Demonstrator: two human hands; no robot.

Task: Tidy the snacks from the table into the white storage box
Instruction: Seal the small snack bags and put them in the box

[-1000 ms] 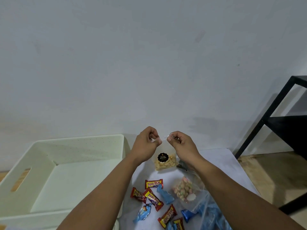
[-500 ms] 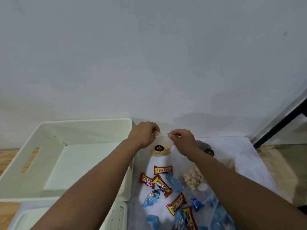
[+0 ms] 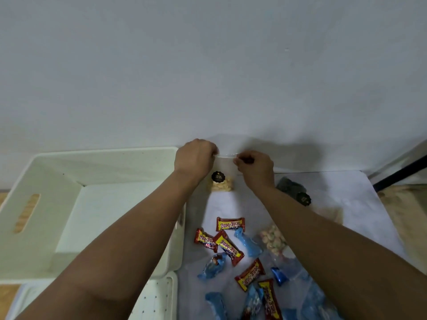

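A clear bag of pale nuts [image 3: 220, 184] with a black round label hangs above the white table's far edge. My left hand [image 3: 195, 157] and my right hand [image 3: 255, 168] each pinch one end of its top strip. The white storage box [image 3: 34, 181] stands to the left, its inside bare. Red and yellow chocolate bars [image 3: 230, 224] and blue wrapped candies [image 3: 247, 242] lie scattered on the table below my hands. A clear bag of pastel sweets [image 3: 273, 240] shows beside my right forearm.
A dark snack bag [image 3: 292, 189] with a black label lies at the right of the table [image 3: 360, 211]. The box's perforated white lid [image 3: 154, 299] lies at the front left. A black frame leg [image 3: 402, 173] stands at the far right, near a grey wall behind.
The view has tilted down and shifted, so the box and more snacks show. Both hands still hold the nut bag's top, slightly further apart.
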